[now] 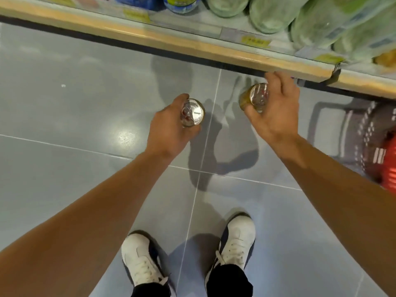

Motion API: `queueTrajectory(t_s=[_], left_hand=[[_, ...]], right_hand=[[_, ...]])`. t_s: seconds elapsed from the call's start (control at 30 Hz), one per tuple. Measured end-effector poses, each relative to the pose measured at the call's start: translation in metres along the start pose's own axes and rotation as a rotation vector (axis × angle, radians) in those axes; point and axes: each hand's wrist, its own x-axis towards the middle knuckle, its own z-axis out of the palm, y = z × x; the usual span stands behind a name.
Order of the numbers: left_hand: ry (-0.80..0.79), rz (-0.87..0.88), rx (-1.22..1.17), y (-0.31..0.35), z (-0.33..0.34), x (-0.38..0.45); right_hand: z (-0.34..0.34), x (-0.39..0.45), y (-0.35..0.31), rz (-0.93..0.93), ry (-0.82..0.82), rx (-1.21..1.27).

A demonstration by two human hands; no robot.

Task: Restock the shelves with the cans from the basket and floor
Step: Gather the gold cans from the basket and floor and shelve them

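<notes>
The left hand (169, 129) is gripping a can (192, 112) from the side, its fingers wrapping around the body so that the silver lid is facing up just past the thumb. The right hand (276, 110) is holding a second can (256, 97) — gold-sided, silver-topped — with the fingers arching over its far side and the thumb pressing in from the near side. Both cans are hanging in the air above the grey tiled floor (75, 103), well apart from each other. Just beyond the right fingertips the wooden edge of the shelf (171, 42) is running across, with blurred green packages (276, 11) sitting on it. Out past the right wrist, a red basket (387, 166) is resting on the floor — its contents cannot be made out. White shoes (139, 260) are standing below the forearms.
</notes>
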Motion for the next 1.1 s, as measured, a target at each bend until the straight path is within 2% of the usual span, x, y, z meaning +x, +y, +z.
queueTrajectory(t_s=[0.17, 0.33, 0.53, 0.73, 1.1], left_hand=[[-0.013, 0.039, 0.017, 0.018, 0.014, 0.014], [-0.044, 0.036, 0.042, 0.018, 0.013, 0.008], [-0.039, -0.019, 0.019, 0.031, -0.033, -0.043], [-0.045, -0.022, -0.012, 0.085, -0.125, -0.124], [-0.031, 0.045, -0.119, 0.261, -0.345, -0.307]], right_hand=[[0.019, 0.022, 0.016, 0.052, -0.206, 0.019], [0.023, 0.015, 0.013, 0.136, -0.188, 0.149], [-0.024, -0.041, -0.009, 0.231, -0.262, 0.258], [-0.147, -0.106, -0.063, 0.227, -0.338, 0.256], [-0.465, -0.213, -0.224, 0.177, -0.284, 0.333]])
